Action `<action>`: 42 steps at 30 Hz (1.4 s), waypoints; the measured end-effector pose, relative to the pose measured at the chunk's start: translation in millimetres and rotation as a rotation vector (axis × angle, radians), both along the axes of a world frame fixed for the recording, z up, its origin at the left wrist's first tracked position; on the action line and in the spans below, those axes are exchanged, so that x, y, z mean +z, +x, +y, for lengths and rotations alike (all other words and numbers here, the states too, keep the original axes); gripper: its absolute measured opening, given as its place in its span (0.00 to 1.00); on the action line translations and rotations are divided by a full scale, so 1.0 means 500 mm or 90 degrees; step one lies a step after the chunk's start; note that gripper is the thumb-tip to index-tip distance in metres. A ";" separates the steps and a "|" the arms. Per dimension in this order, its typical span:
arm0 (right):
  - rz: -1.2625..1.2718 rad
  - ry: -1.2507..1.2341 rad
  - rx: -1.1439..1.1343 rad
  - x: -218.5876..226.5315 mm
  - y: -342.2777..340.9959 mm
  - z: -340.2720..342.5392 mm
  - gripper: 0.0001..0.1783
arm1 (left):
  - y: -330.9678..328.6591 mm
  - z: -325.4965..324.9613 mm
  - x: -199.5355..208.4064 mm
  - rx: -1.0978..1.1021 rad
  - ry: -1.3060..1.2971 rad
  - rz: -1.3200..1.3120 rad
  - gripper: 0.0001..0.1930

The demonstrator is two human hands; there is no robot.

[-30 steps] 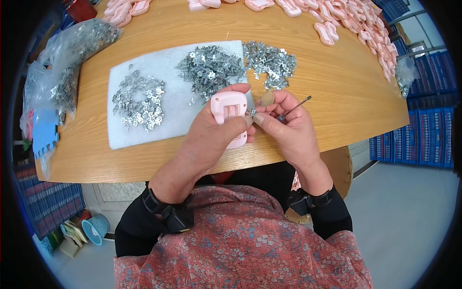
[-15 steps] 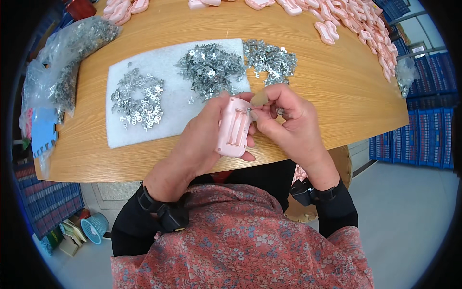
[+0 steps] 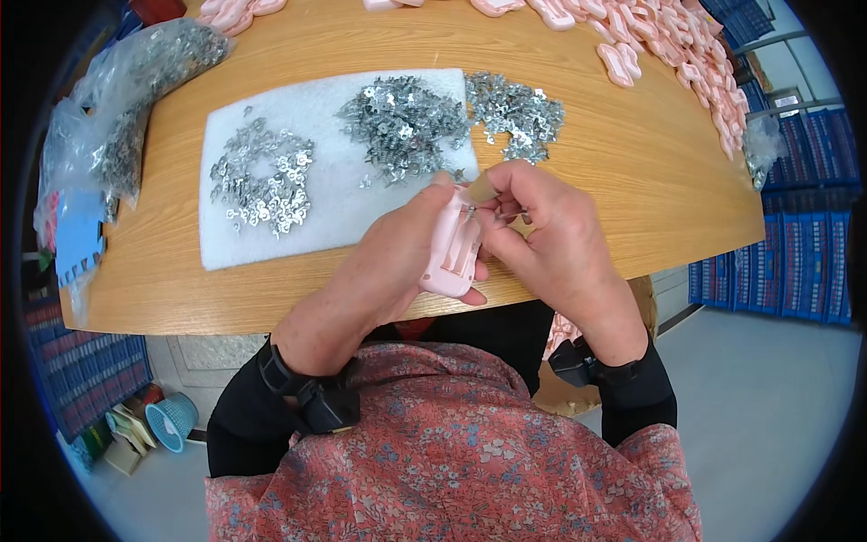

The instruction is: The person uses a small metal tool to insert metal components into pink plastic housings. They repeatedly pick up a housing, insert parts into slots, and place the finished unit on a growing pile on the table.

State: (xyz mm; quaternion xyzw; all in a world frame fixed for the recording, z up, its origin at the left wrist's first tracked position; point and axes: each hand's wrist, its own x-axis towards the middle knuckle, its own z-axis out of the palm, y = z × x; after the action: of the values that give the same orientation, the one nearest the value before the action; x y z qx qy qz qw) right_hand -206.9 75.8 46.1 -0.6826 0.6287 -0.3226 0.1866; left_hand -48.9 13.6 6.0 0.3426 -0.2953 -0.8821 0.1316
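Head view: left hand (image 3: 397, 242) grips a pink case (image 3: 446, 257) above the table (image 3: 650, 163), long axis pointing away and slightly right; right hand (image 3: 553, 226) pinches a mostly hidden metal piece (image 3: 470, 210) at its far end.

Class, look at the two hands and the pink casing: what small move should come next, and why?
Probably the right hand should gently press the small metal piece into the recess: the piece appears to sit at its upper end, by the right thumb, while the left hand grips the pink casing.
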 end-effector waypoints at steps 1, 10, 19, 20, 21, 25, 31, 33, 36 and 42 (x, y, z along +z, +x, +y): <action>-0.028 0.020 -0.011 0.003 0.000 -0.001 0.09 | 0.000 0.000 0.003 0.001 0.003 -0.003 0.28; -0.104 0.103 -0.024 0.002 -0.014 -0.007 0.07 | 0.001 -0.007 -0.006 -0.017 0.047 0.010 0.28; 0.068 0.019 0.011 -0.002 0.001 -0.005 0.08 | -0.002 -0.002 -0.011 -0.008 0.033 0.001 0.29; 0.121 -0.019 0.029 -0.007 0.001 -0.004 0.09 | -0.004 -0.002 -0.013 -0.010 0.034 -0.002 0.29; 0.104 -0.003 0.023 -0.005 0.001 -0.004 0.09 | -0.005 -0.002 -0.015 -0.012 0.035 -0.005 0.29; -0.037 0.052 -0.041 -0.002 -0.012 -0.002 0.10 | 0.001 -0.003 -0.021 -0.021 0.021 0.026 0.29; -0.277 0.288 -0.062 0.002 -0.012 0.002 0.11 | 0.007 -0.002 -0.015 -0.035 0.014 0.058 0.29; -0.379 0.351 -0.053 -0.005 -0.018 0.005 0.12 | 0.009 0.000 -0.015 -0.055 0.011 0.073 0.28; -0.434 0.309 -0.023 -0.037 -0.041 0.009 0.12 | 0.008 -0.002 -0.056 0.001 -0.203 0.077 0.22; -0.405 0.301 -0.007 -0.035 -0.038 0.013 0.12 | 0.035 -0.007 -0.008 -0.117 -0.516 -0.085 0.22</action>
State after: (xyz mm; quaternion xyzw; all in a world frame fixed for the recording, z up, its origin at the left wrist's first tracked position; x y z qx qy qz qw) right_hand -226.1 82.5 28.8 -0.4833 0.6000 -0.3655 0.5222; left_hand -31.3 9.9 2.0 0.2917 -0.6555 -0.6786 0.1574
